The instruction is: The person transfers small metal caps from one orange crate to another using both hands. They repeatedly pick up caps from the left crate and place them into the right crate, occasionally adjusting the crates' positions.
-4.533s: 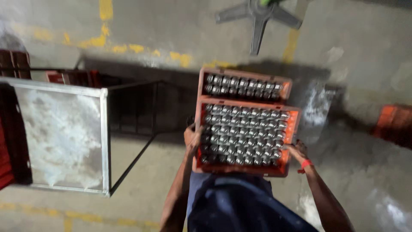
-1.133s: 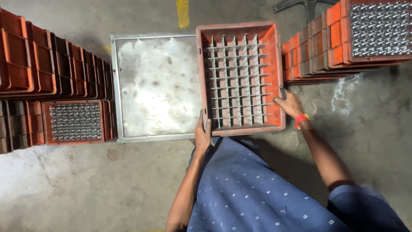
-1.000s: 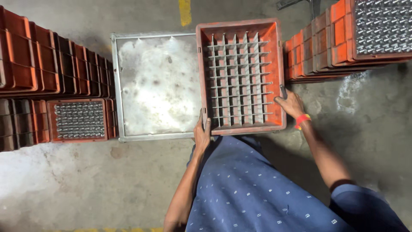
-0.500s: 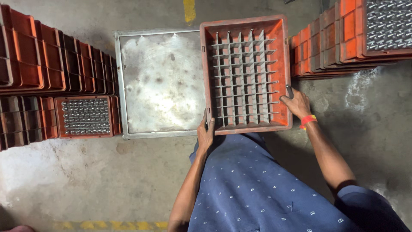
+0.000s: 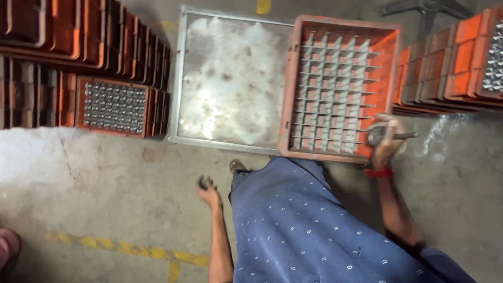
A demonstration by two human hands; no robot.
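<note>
An empty orange crate (image 5: 390, 63) with a grey divider grid rests on the right part of a flat metal tray (image 5: 230, 84) on the concrete floor. My right hand (image 5: 386, 142), with a red band at the wrist, is at the crate's near right corner, closed around a short grey metal rod (image 5: 403, 135) that sticks out to the right. My left hand (image 5: 209, 193) hangs off the crate, low over the floor beside my blue shirt, with its fingers loosely curled and nothing visibly in it.
Stacks of orange crates (image 5: 57, 47) line the left; one crate (image 5: 111, 107) is filled with shiny bottle tops. More stacked crates (image 5: 450, 63) stand at the right. A yellow floor line (image 5: 131, 246) runs near me. A metal stand base (image 5: 424, 10) lies beyond.
My left hand has let go of the crate's near edge and dropped down to my side. My right hand stays at the crate's right corner, now gripping a metal rod. The view has shifted left.
</note>
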